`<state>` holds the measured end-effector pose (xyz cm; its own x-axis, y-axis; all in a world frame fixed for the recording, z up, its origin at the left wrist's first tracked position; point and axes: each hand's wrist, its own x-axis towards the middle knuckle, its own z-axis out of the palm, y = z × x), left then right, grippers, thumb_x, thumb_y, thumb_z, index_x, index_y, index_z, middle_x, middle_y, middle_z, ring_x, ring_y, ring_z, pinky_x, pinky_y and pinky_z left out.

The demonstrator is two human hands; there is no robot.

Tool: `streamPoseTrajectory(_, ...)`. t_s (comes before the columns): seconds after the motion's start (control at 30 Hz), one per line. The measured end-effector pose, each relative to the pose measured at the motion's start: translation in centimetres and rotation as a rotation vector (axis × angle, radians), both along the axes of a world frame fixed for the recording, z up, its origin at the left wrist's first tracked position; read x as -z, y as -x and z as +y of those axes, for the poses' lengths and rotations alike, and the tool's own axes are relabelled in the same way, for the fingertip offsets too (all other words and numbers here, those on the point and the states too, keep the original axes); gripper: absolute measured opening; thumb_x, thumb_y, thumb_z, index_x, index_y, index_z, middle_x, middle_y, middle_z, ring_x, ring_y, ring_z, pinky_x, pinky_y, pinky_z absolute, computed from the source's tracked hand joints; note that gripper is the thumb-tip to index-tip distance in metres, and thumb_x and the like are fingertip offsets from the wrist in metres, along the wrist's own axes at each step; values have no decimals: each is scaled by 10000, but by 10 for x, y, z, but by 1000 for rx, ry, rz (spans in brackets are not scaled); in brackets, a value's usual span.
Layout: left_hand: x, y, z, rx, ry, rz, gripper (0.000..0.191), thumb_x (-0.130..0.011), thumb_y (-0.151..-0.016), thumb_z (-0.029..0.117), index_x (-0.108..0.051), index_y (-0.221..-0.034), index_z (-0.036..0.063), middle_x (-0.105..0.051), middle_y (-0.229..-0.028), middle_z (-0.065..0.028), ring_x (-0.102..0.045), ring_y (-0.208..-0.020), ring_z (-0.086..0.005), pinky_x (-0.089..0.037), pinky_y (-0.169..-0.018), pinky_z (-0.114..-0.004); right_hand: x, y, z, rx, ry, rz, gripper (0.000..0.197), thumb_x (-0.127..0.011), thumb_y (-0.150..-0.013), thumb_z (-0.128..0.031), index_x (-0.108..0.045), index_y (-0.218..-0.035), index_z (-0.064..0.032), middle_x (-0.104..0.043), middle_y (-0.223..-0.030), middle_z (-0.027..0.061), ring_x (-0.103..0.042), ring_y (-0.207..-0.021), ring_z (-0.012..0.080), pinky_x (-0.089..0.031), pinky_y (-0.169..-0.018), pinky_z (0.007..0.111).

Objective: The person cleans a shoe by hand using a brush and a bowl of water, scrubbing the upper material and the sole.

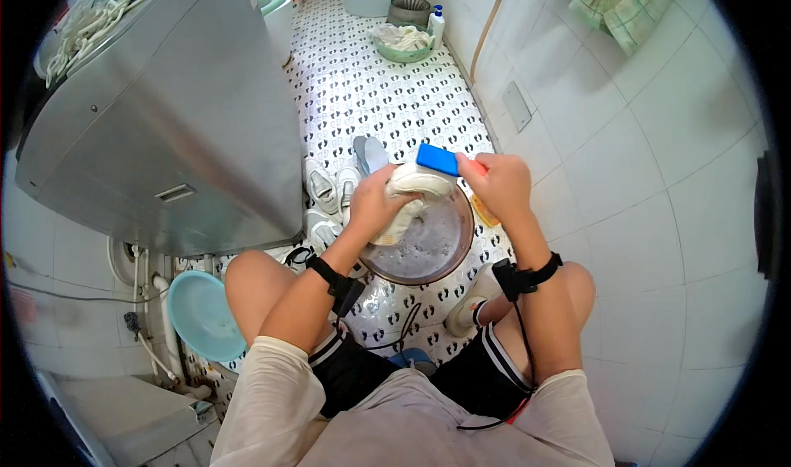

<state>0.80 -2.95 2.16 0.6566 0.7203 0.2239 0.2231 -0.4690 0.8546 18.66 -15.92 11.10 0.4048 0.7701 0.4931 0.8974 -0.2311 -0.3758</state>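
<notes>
My left hand [373, 202] grips a white shoe [405, 220] over a round basin of sudsy water [426, 244]. In my right hand [502, 185] is the orange-red handle of a brush with a blue back [437, 159]. The brush lies against the upper end of the shoe; its bristles are hidden. A yellow-orange object [484, 211] is on the floor beside the basin, below my right hand. Left of the basin stand several white shoes [322, 185], with grey insoles [374, 154] leaning close by.
A large grey appliance [185, 108] stands at the left, a tiled wall [624, 220] at the right. A light-blue basin [205, 315] tilts beside my left knee. Further off are a green basin with cloths [405, 53] and a white pump bottle [436, 28]. A black cable [405, 328] hangs between my legs.
</notes>
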Motion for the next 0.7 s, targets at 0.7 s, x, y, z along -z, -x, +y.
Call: streamPoseTrajectory(0.7,-14,-5,-16,-81,-379,51,448,-849,-623,222,-704,-1046,185,-695,-917,-71,-647,-866,-298,-510,-744,-416,11,6,7,-94,81,-162,490,-654,-801,-481,-629,-550,-62,-524,-497,158,-535,-479,352,-402,-477,435)
